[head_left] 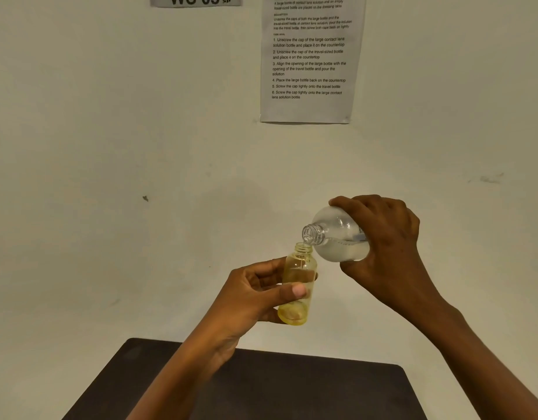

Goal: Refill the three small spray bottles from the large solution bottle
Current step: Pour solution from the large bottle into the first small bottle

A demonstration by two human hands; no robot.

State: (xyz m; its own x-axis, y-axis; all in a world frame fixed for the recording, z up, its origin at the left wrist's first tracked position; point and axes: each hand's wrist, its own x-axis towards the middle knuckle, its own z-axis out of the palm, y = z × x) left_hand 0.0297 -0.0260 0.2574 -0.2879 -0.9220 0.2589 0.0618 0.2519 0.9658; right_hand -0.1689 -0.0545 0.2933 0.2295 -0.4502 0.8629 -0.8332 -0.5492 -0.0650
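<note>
The small yellow-tinted bottle [298,268] is uncapped and nearly upright, pinched between the left hand's [249,298] thumb in front and fingers [261,268] behind. Just above its neck the large clear solution bottle [337,237] is tipped mouth-down, the right hand's [385,247] fingers [364,203] wrapped over its body. Both are in the air above the dark counter [261,386]. This looks like the pouring step, though I cannot tell if liquid is flowing. The next move likely calls for more tilt with the mouths kept aligned.

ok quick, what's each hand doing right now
Left hand: holding the small yellow bottle upright, uncapped.
Right hand: gripping the large clear bottle, tipped so that its mouth is over the small one.
</note>
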